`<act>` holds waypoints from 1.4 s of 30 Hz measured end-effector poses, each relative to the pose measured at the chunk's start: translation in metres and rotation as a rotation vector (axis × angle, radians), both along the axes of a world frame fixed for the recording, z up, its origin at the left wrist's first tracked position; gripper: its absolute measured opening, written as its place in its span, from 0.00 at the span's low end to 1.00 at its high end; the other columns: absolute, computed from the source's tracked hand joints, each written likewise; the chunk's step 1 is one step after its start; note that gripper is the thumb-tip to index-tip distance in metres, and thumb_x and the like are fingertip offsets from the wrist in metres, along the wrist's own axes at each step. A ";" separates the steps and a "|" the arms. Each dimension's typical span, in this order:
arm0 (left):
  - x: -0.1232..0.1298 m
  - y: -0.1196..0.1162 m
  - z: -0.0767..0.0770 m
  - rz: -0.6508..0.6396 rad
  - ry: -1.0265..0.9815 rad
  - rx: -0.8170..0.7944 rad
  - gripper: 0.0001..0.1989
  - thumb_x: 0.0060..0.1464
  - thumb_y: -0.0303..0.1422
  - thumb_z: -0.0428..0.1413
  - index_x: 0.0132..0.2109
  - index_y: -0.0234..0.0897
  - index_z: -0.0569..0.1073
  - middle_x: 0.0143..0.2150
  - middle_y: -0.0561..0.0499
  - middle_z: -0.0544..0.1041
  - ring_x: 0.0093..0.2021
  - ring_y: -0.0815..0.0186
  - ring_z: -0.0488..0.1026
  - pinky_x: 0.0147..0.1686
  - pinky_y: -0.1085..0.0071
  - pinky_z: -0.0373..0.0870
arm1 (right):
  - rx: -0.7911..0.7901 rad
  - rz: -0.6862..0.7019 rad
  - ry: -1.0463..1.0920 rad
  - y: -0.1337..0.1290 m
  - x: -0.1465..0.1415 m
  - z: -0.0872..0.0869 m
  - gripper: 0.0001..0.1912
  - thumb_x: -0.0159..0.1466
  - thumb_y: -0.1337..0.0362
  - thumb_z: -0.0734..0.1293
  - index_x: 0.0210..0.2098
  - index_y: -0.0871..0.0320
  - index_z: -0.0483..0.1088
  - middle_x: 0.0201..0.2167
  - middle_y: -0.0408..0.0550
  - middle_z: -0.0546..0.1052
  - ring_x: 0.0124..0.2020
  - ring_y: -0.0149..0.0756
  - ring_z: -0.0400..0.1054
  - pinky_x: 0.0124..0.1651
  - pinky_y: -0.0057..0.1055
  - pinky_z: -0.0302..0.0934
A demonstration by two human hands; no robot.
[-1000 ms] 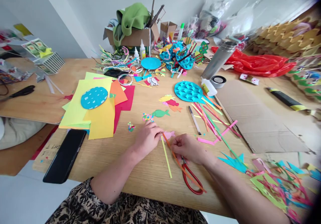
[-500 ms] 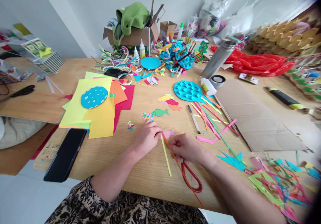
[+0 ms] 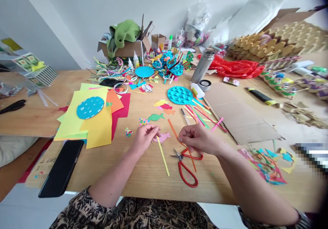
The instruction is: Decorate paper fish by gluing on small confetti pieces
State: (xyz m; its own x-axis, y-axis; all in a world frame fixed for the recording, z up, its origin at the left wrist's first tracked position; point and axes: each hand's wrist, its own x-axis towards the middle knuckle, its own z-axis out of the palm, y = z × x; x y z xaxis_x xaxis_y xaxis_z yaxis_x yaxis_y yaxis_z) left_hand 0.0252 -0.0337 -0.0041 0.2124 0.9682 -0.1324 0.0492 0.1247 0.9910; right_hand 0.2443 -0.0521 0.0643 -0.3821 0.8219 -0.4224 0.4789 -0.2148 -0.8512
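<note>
Orange strip [image 3: 173, 130], which I watch from afar just below the frame's centre, has now come away from the left hand [image 3: 145, 138] and is pinched by fingers of the right hand [image 3: 201, 138], while left fingers pinch the yellow strip [image 3: 163, 156], so each seems separately handled.

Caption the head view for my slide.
Left hand holds a yellow paper strip, right hand an orange strip, near red-handled scissors.

A craft workspace: wooden table [image 3: 147, 184] with coloured paper sheets [image 3: 99, 130], paper strips [image 3: 163, 156], scissors [image 3: 180, 157], glue bottles [image 3: 136, 60].
</note>
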 end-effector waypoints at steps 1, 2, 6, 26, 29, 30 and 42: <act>0.002 -0.002 0.006 -0.047 -0.082 -0.115 0.16 0.52 0.44 0.59 0.34 0.33 0.75 0.25 0.50 0.76 0.22 0.72 0.67 0.19 0.77 0.57 | 0.042 0.008 -0.015 0.000 0.002 0.006 0.09 0.59 0.59 0.64 0.27 0.58 0.66 0.14 0.38 0.68 0.12 0.22 0.55 0.15 0.21 0.48; 0.005 -0.005 0.011 -0.108 -0.151 -0.220 0.18 0.51 0.46 0.59 0.33 0.32 0.75 0.24 0.50 0.76 0.20 0.73 0.66 0.18 0.78 0.54 | 0.100 0.012 -0.038 -0.002 0.003 0.012 0.10 0.60 0.59 0.64 0.27 0.58 0.66 0.14 0.38 0.68 0.13 0.22 0.56 0.16 0.21 0.49; 0.016 -0.012 0.029 -0.357 -0.319 -0.547 0.23 0.53 0.49 0.57 0.30 0.30 0.75 0.21 0.48 0.74 0.18 0.73 0.65 0.16 0.78 0.49 | 0.579 0.101 -0.206 -0.016 0.002 0.031 0.09 0.65 0.62 0.61 0.30 0.59 0.67 0.18 0.39 0.69 0.18 0.23 0.59 0.22 0.22 0.52; 0.056 -0.026 0.031 -0.446 -0.417 -0.647 0.18 0.31 0.35 0.73 0.29 0.29 0.77 0.24 0.52 0.74 0.24 0.74 0.68 0.28 0.76 0.62 | 1.595 0.498 -0.592 -0.067 0.003 -0.008 0.11 0.67 0.74 0.58 0.35 0.63 0.71 0.25 0.46 0.72 0.24 0.31 0.65 0.26 0.31 0.60; 0.058 -0.025 0.029 -0.412 -0.374 -0.598 0.20 0.29 0.37 0.73 0.28 0.29 0.75 0.23 0.54 0.73 0.23 0.75 0.67 0.27 0.77 0.62 | 1.533 0.450 -0.570 -0.070 0.006 -0.015 0.12 0.68 0.74 0.56 0.38 0.64 0.71 0.25 0.46 0.72 0.24 0.31 0.65 0.27 0.31 0.61; 0.057 -0.024 0.028 -0.404 -0.356 -0.570 0.21 0.29 0.38 0.73 0.28 0.29 0.75 0.23 0.53 0.74 0.23 0.75 0.68 0.27 0.77 0.63 | 1.503 0.422 -0.545 -0.071 0.008 -0.017 0.12 0.69 0.73 0.56 0.40 0.64 0.71 0.26 0.47 0.73 0.25 0.32 0.67 0.28 0.30 0.61; 0.027 -0.001 0.019 -0.408 -0.086 -0.326 0.22 0.45 0.46 0.64 0.34 0.35 0.65 0.26 0.48 0.79 0.18 0.74 0.69 0.17 0.80 0.61 | 0.858 0.026 -0.617 -0.103 0.017 -0.055 0.14 0.59 0.59 0.72 0.41 0.60 0.71 0.38 0.52 0.75 0.39 0.43 0.70 0.40 0.39 0.68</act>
